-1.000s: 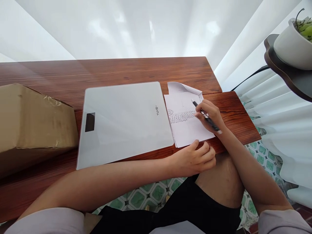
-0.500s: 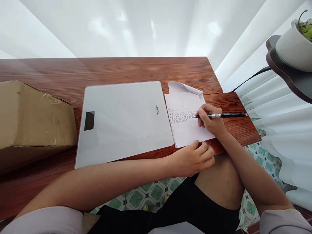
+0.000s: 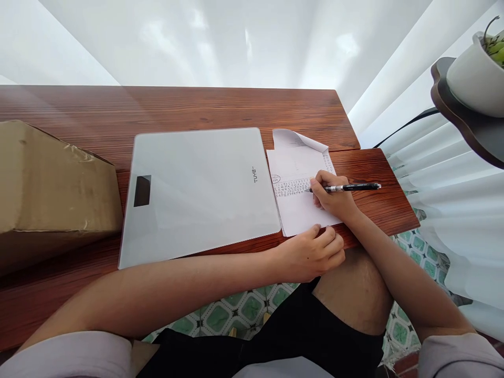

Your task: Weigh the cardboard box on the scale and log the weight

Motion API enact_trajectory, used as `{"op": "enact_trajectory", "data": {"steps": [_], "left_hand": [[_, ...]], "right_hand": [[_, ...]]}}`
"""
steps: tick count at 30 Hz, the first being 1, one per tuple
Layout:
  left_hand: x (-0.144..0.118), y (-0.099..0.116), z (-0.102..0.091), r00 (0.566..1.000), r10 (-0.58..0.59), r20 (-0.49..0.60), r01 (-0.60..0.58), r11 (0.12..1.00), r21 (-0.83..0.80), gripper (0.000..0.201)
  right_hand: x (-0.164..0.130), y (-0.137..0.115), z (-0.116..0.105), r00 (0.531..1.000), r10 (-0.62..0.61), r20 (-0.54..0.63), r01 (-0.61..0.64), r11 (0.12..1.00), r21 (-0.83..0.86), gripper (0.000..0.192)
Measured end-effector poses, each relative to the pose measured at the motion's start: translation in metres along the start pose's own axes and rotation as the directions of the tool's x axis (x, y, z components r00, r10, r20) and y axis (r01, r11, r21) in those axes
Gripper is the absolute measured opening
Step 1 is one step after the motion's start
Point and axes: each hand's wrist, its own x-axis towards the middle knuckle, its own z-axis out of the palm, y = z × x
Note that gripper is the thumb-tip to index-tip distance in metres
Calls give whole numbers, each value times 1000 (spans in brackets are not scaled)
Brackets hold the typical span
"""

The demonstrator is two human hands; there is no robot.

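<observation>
The right hand point(image 3: 333, 197) gripped a black pen point(image 3: 346, 187), tip on a printed sheet point(image 3: 299, 207) beside a glass scale point(image 3: 197, 194) on the wooden table point(image 3: 177, 107). The left hand point(image 3: 311, 254), loosely curled and empty, touched the sheet's near edge. The print was illegible; a cardboard box point(image 3: 51, 184) was cut off at left.

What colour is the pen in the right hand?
Black with a silver band, the pen shows best in the head view.
</observation>
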Motion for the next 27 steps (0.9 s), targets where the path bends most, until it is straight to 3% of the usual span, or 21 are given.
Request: {"op": "enact_trajectory", "data": {"steps": [27], "left_hand": [[-2, 1, 2, 997, -73, 28, 74, 996, -46, 32]], "right_hand": [[0, 2, 2, 999, 17, -27, -15, 997, 77, 35]]}}
